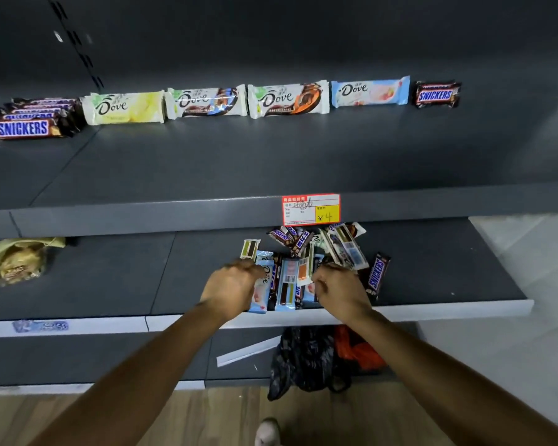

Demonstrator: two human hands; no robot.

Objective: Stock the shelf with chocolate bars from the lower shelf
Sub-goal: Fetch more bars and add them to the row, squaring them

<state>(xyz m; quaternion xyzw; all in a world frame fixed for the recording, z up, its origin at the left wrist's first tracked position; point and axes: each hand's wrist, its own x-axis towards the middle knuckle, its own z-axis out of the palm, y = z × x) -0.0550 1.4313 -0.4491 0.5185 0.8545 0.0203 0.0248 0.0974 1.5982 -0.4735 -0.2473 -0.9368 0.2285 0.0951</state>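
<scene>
Left hand (231,284) and right hand (339,288) are curled onto the chocolate bars (287,281); holds cannot be told. Bars between the grips could be dragged off the lower shelf (432,284).

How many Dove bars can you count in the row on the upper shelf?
4, side by side: yellow bar at left, then blue-brown bar, orange bar, and pale blue bar at right. Others may be hidden behind them.

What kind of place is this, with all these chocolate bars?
Most likely a shop or supermarket aisle. Dark shelving holds a row of Dove bars and Snickers bars, a red and yellow price tag marked ¥4 is fixed to the shelf edge, and more bars lie piled on the lower shelf.
</scene>
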